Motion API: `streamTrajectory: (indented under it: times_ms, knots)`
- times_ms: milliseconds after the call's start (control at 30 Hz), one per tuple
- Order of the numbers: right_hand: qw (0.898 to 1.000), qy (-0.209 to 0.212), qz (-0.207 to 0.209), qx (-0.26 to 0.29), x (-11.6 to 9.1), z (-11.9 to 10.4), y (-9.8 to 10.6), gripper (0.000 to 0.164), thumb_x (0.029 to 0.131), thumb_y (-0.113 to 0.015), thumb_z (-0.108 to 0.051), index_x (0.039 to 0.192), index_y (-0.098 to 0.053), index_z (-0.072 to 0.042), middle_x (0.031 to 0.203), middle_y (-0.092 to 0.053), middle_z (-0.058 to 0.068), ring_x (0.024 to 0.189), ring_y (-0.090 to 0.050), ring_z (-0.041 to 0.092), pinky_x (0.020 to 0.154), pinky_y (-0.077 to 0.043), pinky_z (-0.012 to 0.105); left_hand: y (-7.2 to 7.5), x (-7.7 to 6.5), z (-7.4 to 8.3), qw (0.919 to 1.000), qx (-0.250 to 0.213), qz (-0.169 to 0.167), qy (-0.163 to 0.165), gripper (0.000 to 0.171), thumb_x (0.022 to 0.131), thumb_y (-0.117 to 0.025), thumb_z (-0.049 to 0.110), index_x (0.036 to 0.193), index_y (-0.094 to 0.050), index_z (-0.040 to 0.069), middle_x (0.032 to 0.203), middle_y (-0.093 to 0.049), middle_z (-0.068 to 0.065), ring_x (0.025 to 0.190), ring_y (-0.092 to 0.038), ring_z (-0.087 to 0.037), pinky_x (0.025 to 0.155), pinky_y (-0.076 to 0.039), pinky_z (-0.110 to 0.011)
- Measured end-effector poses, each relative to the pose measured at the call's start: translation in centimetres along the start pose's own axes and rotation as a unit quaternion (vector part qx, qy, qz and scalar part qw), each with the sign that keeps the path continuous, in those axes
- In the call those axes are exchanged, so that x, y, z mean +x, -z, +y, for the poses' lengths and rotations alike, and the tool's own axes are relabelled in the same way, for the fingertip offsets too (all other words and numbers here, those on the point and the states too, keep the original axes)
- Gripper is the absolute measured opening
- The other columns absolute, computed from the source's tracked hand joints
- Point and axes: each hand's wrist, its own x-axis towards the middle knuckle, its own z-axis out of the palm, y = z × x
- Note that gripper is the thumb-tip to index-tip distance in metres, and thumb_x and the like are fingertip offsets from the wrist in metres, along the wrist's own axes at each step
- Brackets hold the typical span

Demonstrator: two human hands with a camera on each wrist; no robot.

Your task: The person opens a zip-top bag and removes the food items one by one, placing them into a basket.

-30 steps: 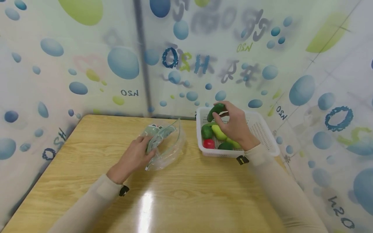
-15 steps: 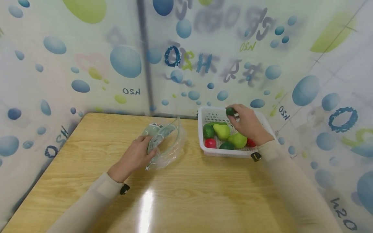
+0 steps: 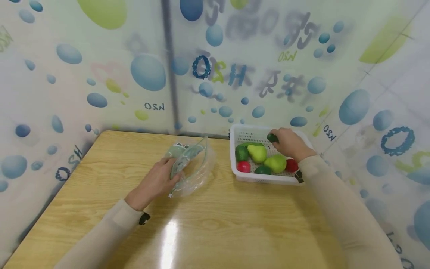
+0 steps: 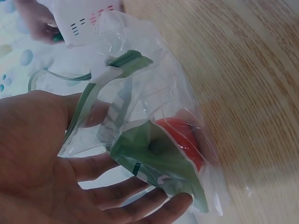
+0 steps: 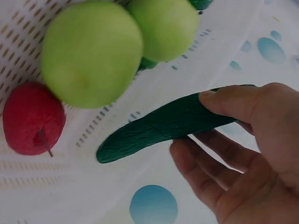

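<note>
My left hand (image 3: 156, 179) grips a clear zip bag (image 3: 198, 175) with green printing at its open edge. In the left wrist view a red round thing (image 4: 182, 137) shows through the bag (image 4: 159, 88); what else lies inside is hard to tell. My right hand (image 3: 290, 144) pinches a dark green cucumber (image 5: 159, 123) between thumb and fingers, over the back right part of a white plastic basket (image 3: 265, 178). Below it in the basket lie two green pears (image 3: 276, 163), a red apple (image 5: 35, 119), a red round fruit (image 3: 243, 166) and several dark green vegetables (image 3: 263, 170).
The basket stands at the back right of a wooden table (image 3: 215, 224), close to the wall (image 3: 147, 48) with its bubble print. Another wall (image 3: 396, 112) rises on the right.
The right hand has carried the cucumber rightward across the basket and lowered it, uncovering the pears and the red apple. The left hand keeps its hold on the bag.
</note>
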Motion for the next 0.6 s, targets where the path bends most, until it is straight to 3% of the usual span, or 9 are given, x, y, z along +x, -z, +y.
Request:
streamTrajectory:
  times_ms: [200, 367, 433, 600]
  knots:
    - [0.999, -0.020, -0.030, -0.010, 0.33, 0.52, -0.51, 0.024, 0.109, -0.075, -0.003, 0.132, -0.076, 0.004, 0.127, -0.082, 0.024, 0.107, -0.074, 0.037, 0.109, -0.064, 0.063, 0.21, -0.02, 0.20, 1.0000, 0.003, 0.001, -0.007, 0.062, 0.114, -0.073, 0.025, 0.160, -0.058, -0.013, 0.156, -0.061, -0.045, 0.125, -0.073, -0.056, 0.103, -0.064, -0.069]
    - [0.998, -0.036, -0.045, -0.008, 0.32, 0.64, -0.39, 0.014, 0.107, -0.073, 0.000, 0.121, -0.078, 0.002, 0.117, -0.081, 0.021, 0.097, -0.068, 0.034, 0.095, -0.063, 0.059, 0.26, 0.08, 0.19, 0.9999, 0.008, 0.003, -0.010, 0.062, 0.114, -0.073, 0.025, 0.160, -0.057, -0.012, 0.154, -0.063, -0.045, 0.124, -0.074, -0.056, 0.102, -0.064, -0.069]
    - [0.997, -0.047, -0.055, -0.005, 0.30, 0.55, -0.29, 0.018, 0.108, -0.072, 0.000, 0.124, -0.079, 0.002, 0.119, -0.080, 0.022, 0.097, -0.066, 0.035, 0.093, -0.062, 0.058, 0.22, 0.13, 0.15, 0.9999, 0.007, 0.003, -0.007, 0.062, 0.113, -0.073, 0.025, 0.160, -0.057, -0.012, 0.153, -0.064, -0.044, 0.123, -0.074, -0.055, 0.101, -0.064, -0.068]
    - [0.994, -0.076, -0.073, -0.010, 0.35, 0.44, -0.34, 0.045, 0.111, -0.068, -0.002, 0.155, -0.069, 0.002, 0.150, -0.074, 0.030, 0.114, -0.071, 0.039, 0.105, -0.065, 0.064, 0.06, 0.15, -0.01, 1.0000, -0.002, 0.002, 0.000, 0.063, 0.114, -0.073, 0.025, 0.162, -0.054, -0.011, 0.153, -0.063, -0.044, 0.122, -0.074, -0.054, 0.100, -0.065, -0.068]
